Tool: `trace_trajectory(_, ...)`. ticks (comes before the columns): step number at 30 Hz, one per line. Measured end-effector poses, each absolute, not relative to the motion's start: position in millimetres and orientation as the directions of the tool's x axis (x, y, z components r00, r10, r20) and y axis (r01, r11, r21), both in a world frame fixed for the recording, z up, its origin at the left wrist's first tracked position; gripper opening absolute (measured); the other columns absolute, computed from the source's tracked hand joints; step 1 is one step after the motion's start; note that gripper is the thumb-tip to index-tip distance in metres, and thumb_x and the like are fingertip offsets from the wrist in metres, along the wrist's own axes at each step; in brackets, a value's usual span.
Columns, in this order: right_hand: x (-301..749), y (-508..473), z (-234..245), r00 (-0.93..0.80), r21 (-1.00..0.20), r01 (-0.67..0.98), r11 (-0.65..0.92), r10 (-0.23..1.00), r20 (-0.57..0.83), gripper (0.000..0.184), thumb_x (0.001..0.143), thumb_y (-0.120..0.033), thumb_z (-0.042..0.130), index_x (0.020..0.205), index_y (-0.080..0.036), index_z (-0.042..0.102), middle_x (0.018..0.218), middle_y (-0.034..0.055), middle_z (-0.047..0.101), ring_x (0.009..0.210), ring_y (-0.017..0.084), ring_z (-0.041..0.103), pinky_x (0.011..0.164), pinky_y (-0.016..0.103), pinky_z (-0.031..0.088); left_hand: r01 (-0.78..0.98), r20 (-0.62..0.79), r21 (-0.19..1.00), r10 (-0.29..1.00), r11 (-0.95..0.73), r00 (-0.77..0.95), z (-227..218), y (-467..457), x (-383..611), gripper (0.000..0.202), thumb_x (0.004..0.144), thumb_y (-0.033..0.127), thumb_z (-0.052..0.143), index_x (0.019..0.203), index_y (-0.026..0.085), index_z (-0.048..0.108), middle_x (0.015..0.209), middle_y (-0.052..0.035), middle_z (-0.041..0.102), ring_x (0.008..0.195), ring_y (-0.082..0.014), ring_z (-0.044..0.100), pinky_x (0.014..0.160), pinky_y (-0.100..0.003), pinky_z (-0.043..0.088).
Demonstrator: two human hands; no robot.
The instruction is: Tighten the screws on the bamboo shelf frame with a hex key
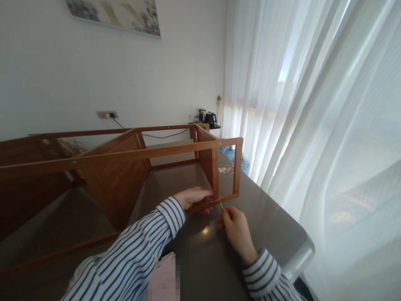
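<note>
A brown wooden shelf frame (188, 146) lies on its side across the grey table (266, 213). My left hand (194, 197) is wrapped round its lower front rail, close to the corner with the upright; some fingers show below the rail. Just right of it, my right hand (234, 225) pinches a thin metal hex key (221, 205), whose tip meets the rail near the foot of the upright. The rest of the key is hidden in my fingers. A round fitting (219, 143) shows at the upper joint of the same upright.
A pink flat object (163, 276), partly blurred out, lies on the table below my left forearm. White curtains (344, 125) hang along the right side. A black kettle (210, 118) stands at the back, and a wall socket (107, 114) has a cord plugged in.
</note>
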State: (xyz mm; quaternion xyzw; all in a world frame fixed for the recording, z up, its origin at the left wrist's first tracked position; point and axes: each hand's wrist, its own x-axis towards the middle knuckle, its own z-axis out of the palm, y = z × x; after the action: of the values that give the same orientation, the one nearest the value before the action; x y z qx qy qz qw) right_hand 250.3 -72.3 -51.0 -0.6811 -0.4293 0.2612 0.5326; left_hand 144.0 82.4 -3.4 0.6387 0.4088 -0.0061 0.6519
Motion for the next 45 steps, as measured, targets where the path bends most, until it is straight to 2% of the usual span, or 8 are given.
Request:
trace_trajectory(8,249,-73,-46,0.500,-0.954,0.296,-0.054,0.859,0.107,0.030,0.085,-0.037,0.043,0.073,-0.017,0.062,0.061,0.0036,0.066,0.049,0.015,0.058,0.046,0.024,0.041,0.473,-0.476,0.871,0.474,0.134,0.741,3,79,145,0.018,0.079,0.027,0.053,0.086,0.012,0.060,0.086,-0.0080,0.071,0.056,-0.0130,0.064,0.039,-0.019,0.038)
trace_trajectory(11,249,-72,-46,0.508,-0.954,0.295,-0.056,0.855,0.107,0.030,0.085,-0.037,0.044,0.073,-0.017,0.063,0.062,0.0038,0.067,0.049,0.015,0.058,0.047,0.024,0.042,0.443,-0.443,0.888,0.490,0.124,0.751,3,77,143,0.023,0.078,0.028,0.057,0.094,0.012,0.058,0.098,-0.0109,0.069,0.060,-0.0137,0.066,0.041,-0.019,0.039)
trace_trajectory(16,251,-72,-50,0.512,-0.957,0.284,-0.063,0.853,0.096,0.031,0.084,-0.038,0.045,0.074,-0.017,0.064,0.063,0.0042,0.067,0.049,0.015,0.059,0.047,0.024,0.042,0.325,-0.343,0.938,0.479,0.123,0.808,2,75,134,0.053,0.073,0.027,0.066,0.117,0.020,0.037,0.110,-0.0111,0.064,0.065,-0.0140,0.067,0.045,-0.019,0.041)
trace_trajectory(24,250,-71,-49,0.530,-0.963,0.262,-0.065,0.844,0.087,0.029,0.083,-0.038,0.046,0.075,-0.016,0.064,0.063,0.0047,0.067,0.051,0.015,0.060,0.048,0.024,0.043,0.355,-0.237,0.918,0.472,-0.176,0.849,-5,69,141,0.051,0.069,0.028,0.069,0.112,0.015,0.046,0.107,-0.0101,0.065,0.047,-0.0043,0.052,0.038,-0.017,0.034)
trace_trajectory(31,248,-69,-45,0.534,-0.980,0.188,-0.073,0.845,0.039,0.029,0.082,-0.037,0.045,0.076,-0.016,0.063,0.062,0.0051,0.066,0.048,0.015,0.059,0.044,0.023,0.043,0.326,-0.158,0.906,0.497,-0.272,0.853,-8,60,145,0.035,0.075,0.032,0.061,0.104,0.012,0.059,0.102,-0.0081,0.068,0.063,-0.0124,0.059,0.042,-0.018,0.038)
trace_trajectory(36,247,-71,-43,0.524,-0.985,0.156,-0.074,0.852,0.018,0.028,0.081,-0.037,0.046,0.077,-0.015,0.063,0.060,0.0045,0.066,0.046,0.015,0.058,0.043,0.023,0.042,0.283,-0.057,0.895,0.539,-0.346,0.840,-7,54,139,0.054,0.076,0.031,0.060,0.126,0.017,0.046,0.108,-0.0096,0.067,0.074,-0.0176,0.064,0.043,-0.018,0.041)
trace_trajectory(39,246,-73,-43,0.518,-0.987,0.141,-0.076,0.855,0.008,0.028,0.081,-0.037,0.046,0.077,-0.015,0.063,0.060,0.0044,0.066,0.046,0.015,0.058,0.042,0.023,0.042,0.291,-0.069,0.886,0.517,-0.361,0.853,-6,55,138,0.063,0.077,0.030,0.058,0.136,0.019,0.038,0.106,-0.0087,0.068,0.064,-0.0151,0.063,0.042,-0.020,0.042)
trace_trajectory(45,245,-73,-42,0.514,-0.992,0.104,-0.067,0.858,-0.004,0.026,0.080,-0.036,0.048,0.075,-0.015,0.062,0.063,0.0044,0.066,0.046,0.014,0.057,0.042,0.022,0.041,0.418,-0.112,0.783,0.558,-0.459,0.822,-1,56,137,0.050,0.077,0.035,0.058,0.125,0.021,0.056,0.103,-0.0038,0.069,0.047,-0.0089,0.056,0.043,-0.021,0.043)
